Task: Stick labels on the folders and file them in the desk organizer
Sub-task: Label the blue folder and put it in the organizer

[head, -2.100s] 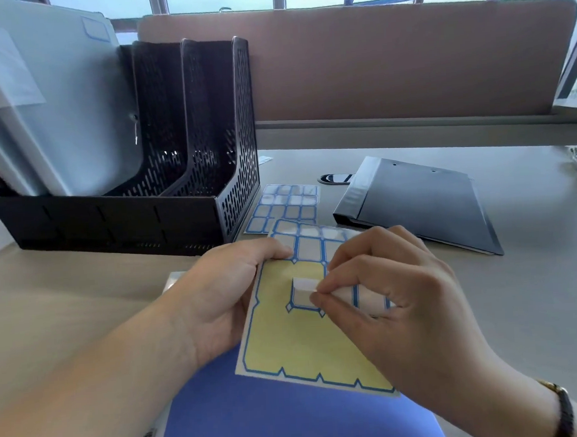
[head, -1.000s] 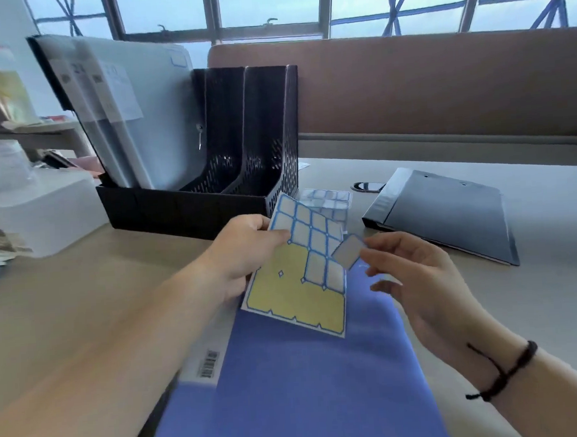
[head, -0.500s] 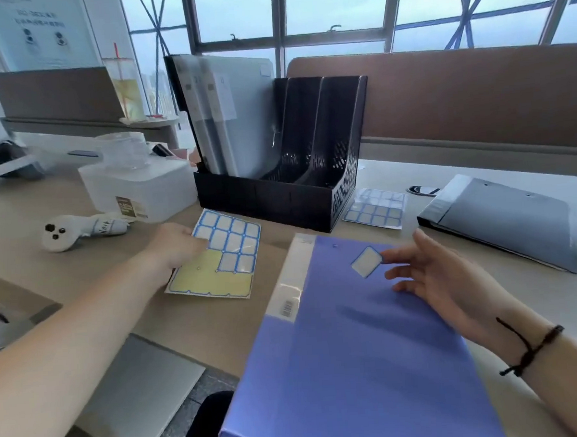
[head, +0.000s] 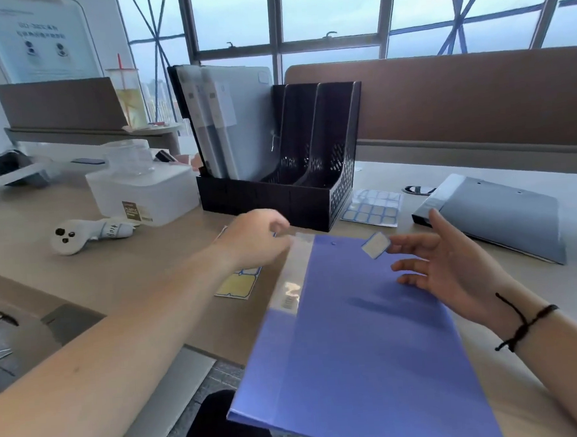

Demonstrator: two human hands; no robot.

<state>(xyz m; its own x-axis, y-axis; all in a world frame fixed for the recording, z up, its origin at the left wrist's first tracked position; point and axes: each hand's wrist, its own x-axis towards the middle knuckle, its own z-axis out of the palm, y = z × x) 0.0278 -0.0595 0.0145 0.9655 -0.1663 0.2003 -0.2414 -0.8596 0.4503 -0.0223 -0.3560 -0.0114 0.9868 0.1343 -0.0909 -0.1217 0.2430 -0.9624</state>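
A blue folder (head: 362, 335) lies in front of me, hanging over the desk's near edge. My right hand (head: 452, 269) hovers over its top right, a small white label (head: 376, 245) stuck to its fingertip. My left hand (head: 258, 240) is blurred at the folder's top left corner, fingers curled, holding nothing I can see. The yellow label sheet (head: 239, 285) lies flat on the desk below that hand. The black desk organizer (head: 314, 169) stands behind, with several grey folders (head: 237, 120) in its left slot. A second label sheet (head: 372, 208) lies to the organizer's right.
A dark grey folder (head: 496, 215) lies at the right. A white plastic box (head: 143, 193) and a white controller (head: 88, 234) sit at the left. A brown partition (head: 459, 106) runs along the back of the desk.
My left hand has let go of the yellow label sheet, which now lies on the desk, and moved right to the blue folder's corner. My right hand still carries the peeled label.
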